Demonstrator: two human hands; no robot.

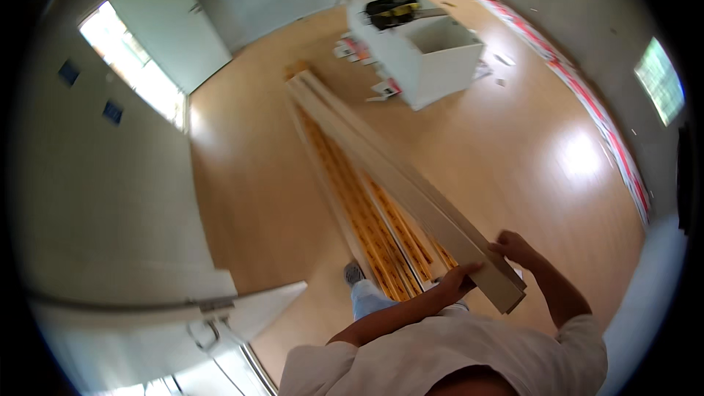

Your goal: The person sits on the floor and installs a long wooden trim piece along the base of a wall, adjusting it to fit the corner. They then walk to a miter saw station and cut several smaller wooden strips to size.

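Long beige boards (411,194), at least two side by side or stacked, stretch from close in front of me toward the far left. My left hand (460,284) is closed on their left edge near the close end. At the right edge, a little farther along, my right hand (513,248) is also closed on the boards; some of its fingers are hidden. The near end is lifted above the floor, while the far end seems to rest on a pile. Beneath lie orange-brown patterned strips (352,209), running the same way, with narrow pale strips among them.
A white cabinet-like box (444,77) with a black and yellow bag (392,12) on it stands far off. Papers lie beside it. Red and white material (579,88) lines the right wall. Doors (170,22) stand at far left and near left (268,312).
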